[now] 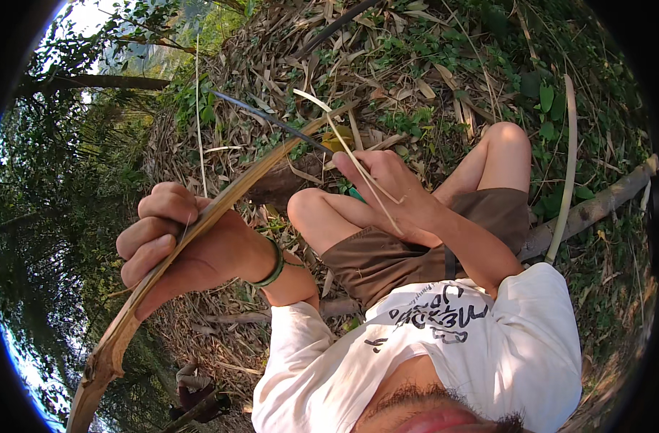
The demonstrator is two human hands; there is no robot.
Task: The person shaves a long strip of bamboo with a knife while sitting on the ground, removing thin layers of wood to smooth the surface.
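My left hand [207,252] is closed around a long split strip of pale wood, perhaps bamboo [232,191], which slants from the lower left up toward the middle. A dark knob-like node marks its lower part. My right hand [391,180] grips a knife [272,120], its narrow dark blade pointing up and left across the strip's far end. Most of the handle is hidden in the fist; a bit of green shows below it. Thin pale shavings [344,144] curl over the right hand and the blade. Whether they are still joined to the strip I cannot tell.
I sit on ground covered in dry leaves [409,43], legs bent. A log [596,209] lies at the right with a pale peeled strip [568,159] leaning over it. Another log [286,177] lies beyond my knees. Trees stand at the left; dark items [196,397] rest at the lower left.
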